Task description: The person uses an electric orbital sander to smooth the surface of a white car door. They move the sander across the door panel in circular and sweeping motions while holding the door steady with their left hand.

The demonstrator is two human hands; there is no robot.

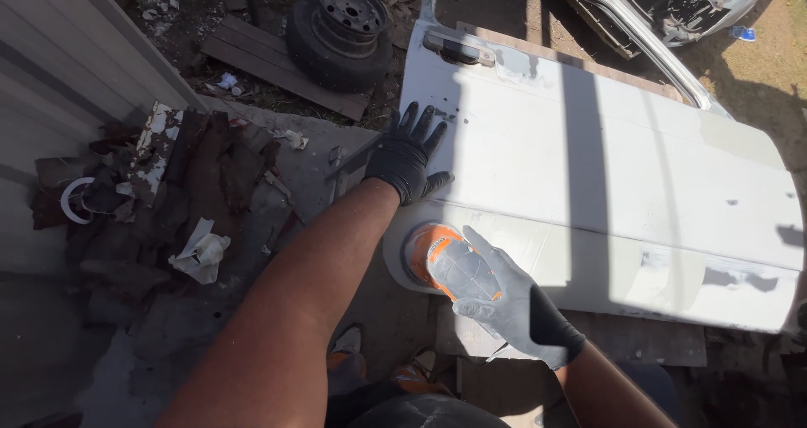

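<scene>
Packages, labels, signs, screens: none clearly visible; only a small blue scrap (743, 34) on the ground, kind unclear.

An outdoor car-body repair yard: a detached white car door (605, 167) lies flat in sunlight, patched with grey filler, on bare dirt ground (756, 66). A spare wheel (340, 31), wooden planks (269, 62), scrap debris (176, 184) and another stripped car body (672, 7) surround it.
</scene>
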